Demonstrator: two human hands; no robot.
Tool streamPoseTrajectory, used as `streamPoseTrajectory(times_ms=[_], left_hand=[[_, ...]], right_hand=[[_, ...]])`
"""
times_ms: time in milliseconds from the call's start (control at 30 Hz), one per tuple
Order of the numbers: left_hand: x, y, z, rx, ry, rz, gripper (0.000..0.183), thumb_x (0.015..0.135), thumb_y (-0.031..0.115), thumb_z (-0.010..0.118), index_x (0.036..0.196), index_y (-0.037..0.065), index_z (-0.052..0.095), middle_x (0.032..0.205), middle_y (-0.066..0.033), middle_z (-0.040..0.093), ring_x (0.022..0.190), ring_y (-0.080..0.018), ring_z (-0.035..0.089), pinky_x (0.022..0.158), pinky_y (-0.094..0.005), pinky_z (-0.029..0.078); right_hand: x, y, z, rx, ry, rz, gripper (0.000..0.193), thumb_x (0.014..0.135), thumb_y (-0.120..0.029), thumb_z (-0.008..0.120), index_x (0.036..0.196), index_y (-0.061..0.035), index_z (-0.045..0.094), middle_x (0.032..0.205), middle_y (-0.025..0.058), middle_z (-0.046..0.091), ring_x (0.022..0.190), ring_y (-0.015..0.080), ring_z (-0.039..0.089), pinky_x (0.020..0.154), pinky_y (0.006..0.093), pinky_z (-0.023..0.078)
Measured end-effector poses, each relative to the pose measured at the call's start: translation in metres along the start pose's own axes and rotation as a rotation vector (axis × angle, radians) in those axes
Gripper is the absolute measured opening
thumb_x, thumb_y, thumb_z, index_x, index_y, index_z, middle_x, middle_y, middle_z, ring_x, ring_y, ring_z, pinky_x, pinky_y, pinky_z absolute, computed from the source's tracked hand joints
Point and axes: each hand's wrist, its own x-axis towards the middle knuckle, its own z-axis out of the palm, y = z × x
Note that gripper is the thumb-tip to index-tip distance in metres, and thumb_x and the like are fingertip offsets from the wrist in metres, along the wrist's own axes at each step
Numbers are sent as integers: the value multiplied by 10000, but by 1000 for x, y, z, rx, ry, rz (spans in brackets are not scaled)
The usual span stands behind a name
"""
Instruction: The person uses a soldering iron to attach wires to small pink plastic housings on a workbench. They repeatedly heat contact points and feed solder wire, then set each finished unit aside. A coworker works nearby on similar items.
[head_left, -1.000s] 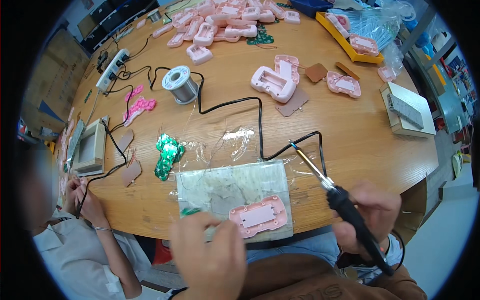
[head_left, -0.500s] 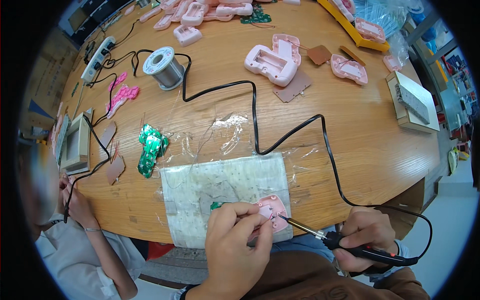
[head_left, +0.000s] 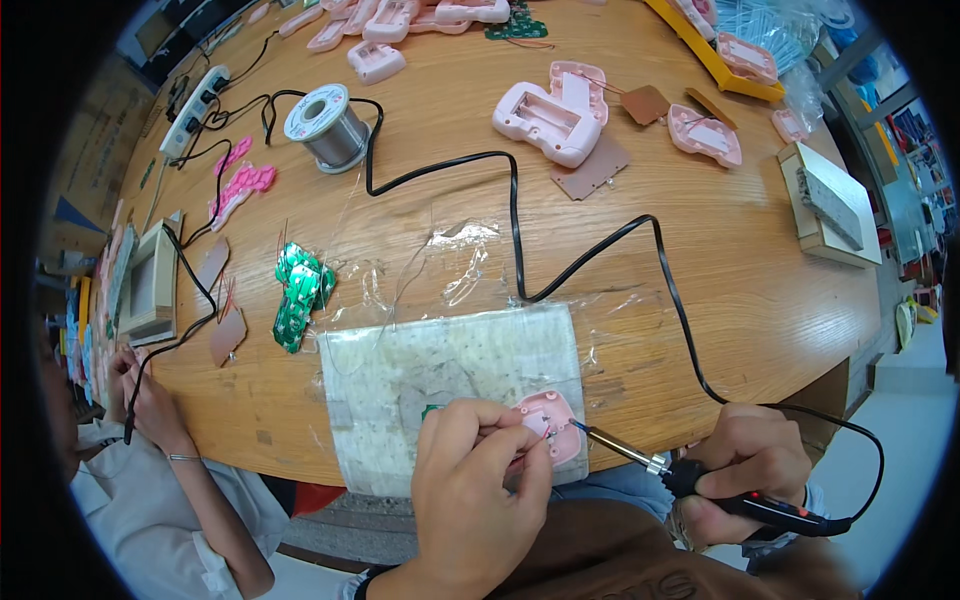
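Observation:
My left hand (head_left: 480,480) is closed in a pinch at the left side of a small pink plastic shell (head_left: 562,448). A thin red wire (head_left: 547,432) shows at its fingertips, running to small metal parts inside the shell. In my right hand (head_left: 752,470) is a black soldering iron (head_left: 690,478), its metal tip pointing left at the shell's right rim; whether it touches cannot be told. A bit of green circuit board (head_left: 430,410) peeks out behind my left knuckles, mostly hidden. The shell lies on a whitish, stained mat (head_left: 370,440).
The iron's black cord (head_left: 515,200) snakes across the wooden table. A solder spool (head_left: 335,135), green circuit boards (head_left: 300,295), pink casings (head_left: 550,120) and a wooden box (head_left: 830,205) stand about. At left a co-worker's hands (head_left: 150,400) are close to the edge.
The soldering iron and my right hand have shifted right, taking the tip from the shell's inside to its right rim. My left hand stays at nearly the same place.

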Motion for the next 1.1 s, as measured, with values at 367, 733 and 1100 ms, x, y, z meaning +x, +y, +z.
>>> streamPoseTrajectory(times_ms=[367, 733, 1100], left_hand=[[10, 4, -5, 38, -74, -4, 64, 722, 22, 718, 741, -17, 670, 828, -109, 584, 792, -268, 573, 688, -355, 467], [23, 9, -9, 121, -170, -21, 52, 710, 9, 705, 701, -11, 658, 768, -123, 566, 738, -295, 583, 649, -374, 478], [23, 9, -9, 114, -165, -36, 69, 707, 14, 715, 700, -23, 657, 768, -124, 565, 749, -291, 589, 652, -369, 489]], right_hand=[[5, 2, 2, 10, -30, 31, 210, 680, -56, 801, 813, -62, 638, 639, 46, 544, 488, 167, 493, 418, 281, 351], [15, 5, 0, -40, -183, -20, 173, 673, -62, 789, 768, -63, 645, 644, 31, 519, 494, 170, 490, 415, 285, 347], [19, 5, 9, 64, 58, 229, 497, 711, -279, 835, 1141, -87, 679, 754, 91, 655, 572, 225, 605, 493, 311, 454]])
